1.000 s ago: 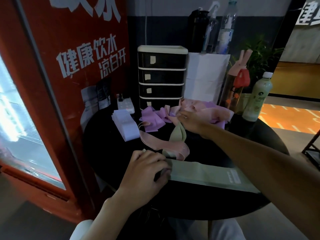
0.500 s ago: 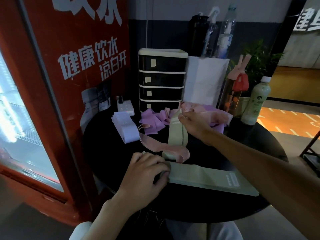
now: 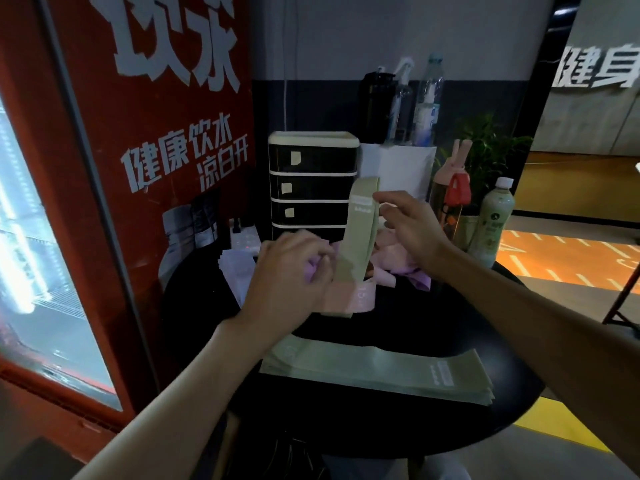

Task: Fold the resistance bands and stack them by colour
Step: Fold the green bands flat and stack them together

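Hanging upright between the two hands, a sage-green band (image 3: 356, 237) stands as a long flat loop above the middle of the round black table (image 3: 433, 327). The right hand (image 3: 408, 230) pinches its upper right edge just under the rounded top fold, with the other fingers spread loosely behind. The left hand (image 3: 287, 275) has its fingers curled against the band's lower left edge. Motion blur hides whether they clamp the green band, the pink band (image 3: 349, 297), or both. The pink band wraps across the green one's bottom end and bears pale printed numerals.

Near the table's front edge lies a stack of folded green bands (image 3: 381, 372), long, flat and matte. Its layered ends show at the right, and it lies well below the lifted band with bare tabletop between.

Behind the hands, a loose heap of pink and purple bands (image 3: 394, 261) lies crumpled, touching the hanging band's far side. A pale folded stack (image 3: 237, 271) sits to the left of the left hand.

At the back, the room is bounded by a black drawer unit (image 3: 311, 181) with cream trim. A red drinks cooler (image 3: 156, 168) stands close on the left, and a pale green bottle (image 3: 493, 220) stands at the right rim. The smooth tabletop is bare at the right and between the stack and the heap.
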`<action>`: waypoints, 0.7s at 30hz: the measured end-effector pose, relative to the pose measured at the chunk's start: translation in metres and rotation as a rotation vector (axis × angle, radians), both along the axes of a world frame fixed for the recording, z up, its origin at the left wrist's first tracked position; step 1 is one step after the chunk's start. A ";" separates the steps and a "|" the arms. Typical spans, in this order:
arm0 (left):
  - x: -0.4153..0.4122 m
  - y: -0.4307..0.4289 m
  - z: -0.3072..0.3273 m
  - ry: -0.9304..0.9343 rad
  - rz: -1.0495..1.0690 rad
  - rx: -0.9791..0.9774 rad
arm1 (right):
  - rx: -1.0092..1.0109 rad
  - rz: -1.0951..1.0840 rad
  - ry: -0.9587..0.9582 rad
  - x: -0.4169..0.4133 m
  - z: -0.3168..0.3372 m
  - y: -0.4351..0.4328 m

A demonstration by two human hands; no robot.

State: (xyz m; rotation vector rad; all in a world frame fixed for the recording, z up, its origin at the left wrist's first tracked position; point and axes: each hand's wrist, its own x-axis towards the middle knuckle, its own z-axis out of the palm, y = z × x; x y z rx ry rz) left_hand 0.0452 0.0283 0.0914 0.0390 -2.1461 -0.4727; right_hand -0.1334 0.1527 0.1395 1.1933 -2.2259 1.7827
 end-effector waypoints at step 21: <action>-0.100 0.039 0.077 -0.089 -0.370 0.628 | -0.094 -0.039 0.025 -0.001 0.050 0.050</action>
